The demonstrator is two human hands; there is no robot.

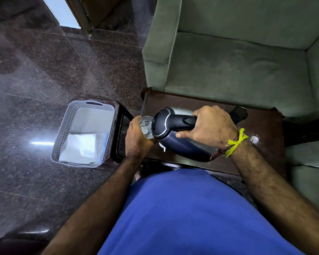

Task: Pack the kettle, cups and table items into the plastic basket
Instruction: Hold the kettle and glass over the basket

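My right hand [213, 127] grips the black handle of a steel kettle [180, 144], which is tilted with its lid end toward the left, above the dark wooden table [265, 150]. My left hand [135, 138] holds a clear glass cup [145, 126] right at the kettle's lid end. The kettle's black base [238, 115] sits on the table behind my right hand. Another clear glass [254, 139] stands by my right wrist. The grey perforated plastic basket [70, 124] rests on a dark stool to the left, with white folded paper or cloth [83, 148] inside.
A green armchair [238, 52] stands right behind the table. A dark stool [121, 115] carries the basket, over a polished dark stone floor [35, 80]. My blue-clothed body fills the lower middle of the view.
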